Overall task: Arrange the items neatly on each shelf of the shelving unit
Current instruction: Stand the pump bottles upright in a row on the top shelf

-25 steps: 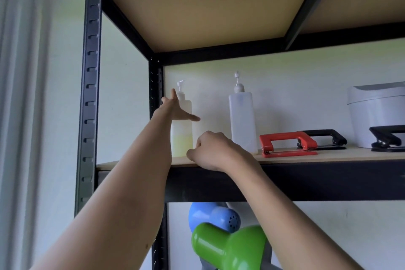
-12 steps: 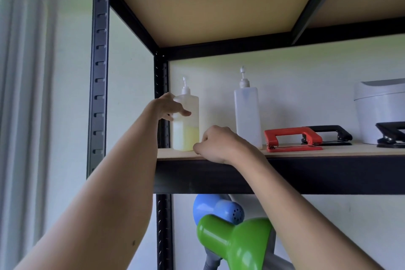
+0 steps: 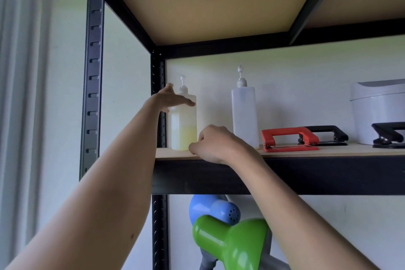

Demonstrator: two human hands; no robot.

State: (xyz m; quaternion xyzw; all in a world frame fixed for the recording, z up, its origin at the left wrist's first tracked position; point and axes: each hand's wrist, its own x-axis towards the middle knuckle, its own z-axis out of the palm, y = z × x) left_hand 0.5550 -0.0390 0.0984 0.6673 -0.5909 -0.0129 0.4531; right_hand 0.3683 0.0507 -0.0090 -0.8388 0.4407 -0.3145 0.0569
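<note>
A pump bottle half full of yellow liquid [image 3: 184,129] stands at the far left of the shelf board [image 3: 328,151]. My left hand [image 3: 169,99] is at its shoulder, fingers stretched out across the front, thumb up. My right hand [image 3: 213,146] rests on the shelf's front edge with its fingers curled, holding nothing that shows. A taller clear pump bottle [image 3: 244,114] stands to the right of it. Further right lie a red hole punch [image 3: 289,139], a black hole punch [image 3: 328,137] behind it, and another black punch [image 3: 389,135].
A white lidded container [image 3: 379,107] stands at the right of the shelf. Black uprights [image 3: 92,72] frame the unit, and the shelf above [image 3: 208,6] hangs low overhead. On the level below sit a blue lamp head [image 3: 215,209] and a green lamp head [image 3: 230,241].
My left hand gripped the yellow bottle half a second ago; now its fingers are spread out at the bottle's shoulder. The right hand has stayed on the shelf edge.
</note>
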